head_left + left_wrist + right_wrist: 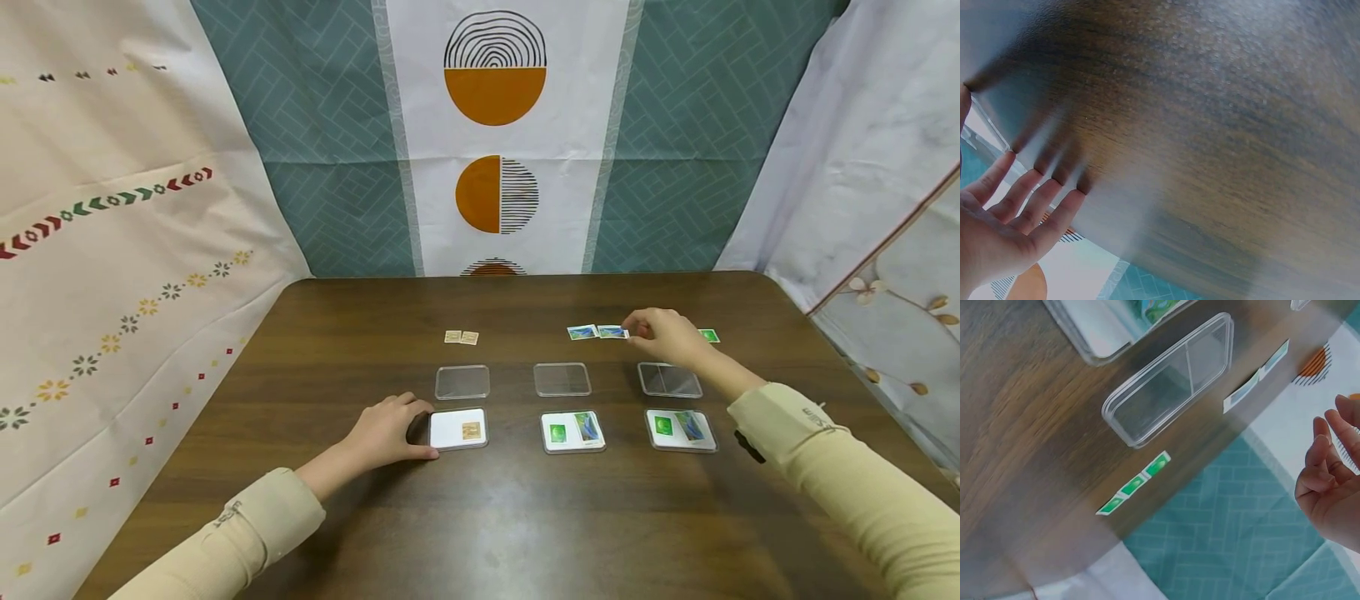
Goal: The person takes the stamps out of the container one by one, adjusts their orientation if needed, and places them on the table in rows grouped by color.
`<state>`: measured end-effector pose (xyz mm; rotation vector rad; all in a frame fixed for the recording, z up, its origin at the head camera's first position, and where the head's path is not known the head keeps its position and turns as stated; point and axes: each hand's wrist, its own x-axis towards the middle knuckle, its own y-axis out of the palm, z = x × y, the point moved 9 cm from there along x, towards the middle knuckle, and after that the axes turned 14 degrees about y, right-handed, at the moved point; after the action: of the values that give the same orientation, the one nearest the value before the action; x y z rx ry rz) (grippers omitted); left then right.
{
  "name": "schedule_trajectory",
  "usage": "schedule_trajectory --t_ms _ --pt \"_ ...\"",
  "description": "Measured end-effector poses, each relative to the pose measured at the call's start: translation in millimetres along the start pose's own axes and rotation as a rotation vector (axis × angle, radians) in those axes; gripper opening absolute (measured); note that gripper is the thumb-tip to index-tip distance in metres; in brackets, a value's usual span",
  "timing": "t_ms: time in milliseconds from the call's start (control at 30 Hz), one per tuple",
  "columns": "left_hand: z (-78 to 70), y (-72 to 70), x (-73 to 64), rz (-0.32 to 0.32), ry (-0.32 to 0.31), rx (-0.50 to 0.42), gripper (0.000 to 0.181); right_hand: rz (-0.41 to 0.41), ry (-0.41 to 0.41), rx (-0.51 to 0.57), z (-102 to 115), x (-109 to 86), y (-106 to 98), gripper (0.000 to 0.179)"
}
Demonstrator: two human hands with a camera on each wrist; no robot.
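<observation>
My left hand (pixel 386 429) holds the left end of a clear plastic case (pixel 457 429), thumb at its front edge and index finger at its back edge. Inside is a white insert bearing a brown stamp (pixel 471 431). My right hand (pixel 660 333) hovers beside two blue stamps (pixel 612 332) at the table's back, its fingers loosely bent. Nothing shows between those fingers in the right wrist view. Three green stamps (pixel 1133 485) lie in a row there; in the head view my right hand covers part of that row.
Two more cases, a middle case (pixel 573 446) and a right case (pixel 681 444), contain green and blue stamps. Behind the cases lie three clear lids: left (pixel 462 382), middle (pixel 562 380) and right (pixel 670 380). Two brown stamps (pixel 461 337) lie at the back left.
</observation>
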<state>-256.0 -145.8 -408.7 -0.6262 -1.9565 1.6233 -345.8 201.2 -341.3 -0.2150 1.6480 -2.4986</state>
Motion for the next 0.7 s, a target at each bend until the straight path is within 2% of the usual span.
schedule_trajectory --t_ms 267,700 --pt "-0.3 0.9 -0.2 -0.005 0.009 0.003 0.064 0.026 -0.054 0.038 18 -6.6 12 0.026" --pt "0.5 -0.1 -0.5 -0.009 0.010 0.011 0.063 0.045 -0.110 0.085 47 -13.2 28 0.025"
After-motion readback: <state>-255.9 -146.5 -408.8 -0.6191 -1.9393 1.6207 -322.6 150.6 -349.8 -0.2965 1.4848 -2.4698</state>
